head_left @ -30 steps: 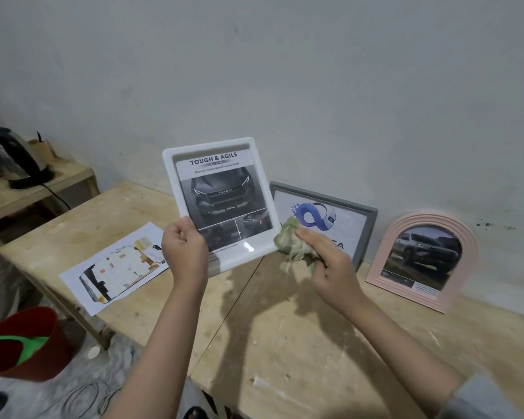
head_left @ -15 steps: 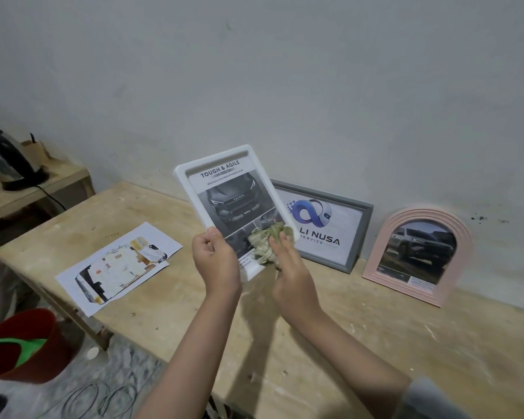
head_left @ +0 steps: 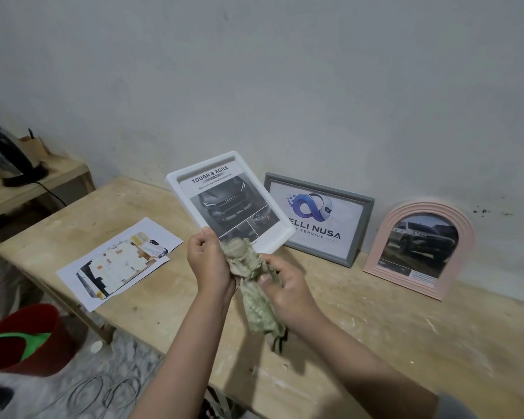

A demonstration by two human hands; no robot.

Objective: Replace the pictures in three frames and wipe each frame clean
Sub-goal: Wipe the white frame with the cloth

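The left hand has its grip curled round the lower corner of the white frame, holding it tilted in the air above the wooden tabletop, its top leaning toward 11 o'clock. The frame shows a dark car picture headed "TOUGH & AGILE". The right hand has its grip clamped on a crumpled greenish cloth, whose bunched top lies against the frame's bottom edge, just beside the left hand, while the rest hangs down toward 6 o'clock. At 2 o'clock from the hands a grey frame with a blue logo leans against the wall, and further toward 3 o'clock a pink arched frame with a car photo leans there too. At 9 o'clock loose printed sheets lie flat on the tabletop. A kettle stands on a lower shelf at 10 o'clock, and a red bucket sits on the floor at 8 o'clock.
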